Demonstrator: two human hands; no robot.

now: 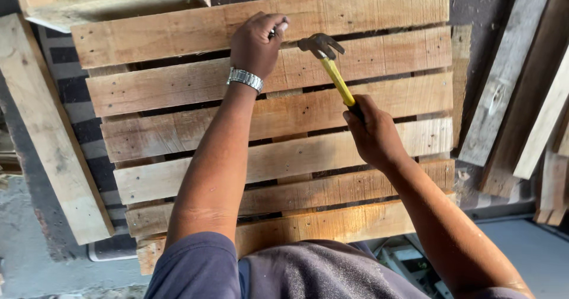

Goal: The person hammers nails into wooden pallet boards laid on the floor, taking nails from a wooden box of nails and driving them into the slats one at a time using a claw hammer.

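Hammer (332,68) gripped by right hand (373,136) over pallet (367,8).
Left hand (256,43) pinched a small, unclear item at the top slat's lower edge, just beside the hammerhead.

Rough, matt wooden pallet (367,56), dull metal hammer head (320,43) on glossy yellow handle (336,78), shiny metal watch (245,78)

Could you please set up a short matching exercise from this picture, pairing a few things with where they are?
Things:
1. hammer
2. wristwatch
3. pallet
4. loose boards

Places:
A. on the left arm
B. leaning at the far right
C. gripped in the right hand
D. under both hands

Pairs: 1-C, 2-A, 3-D, 4-B
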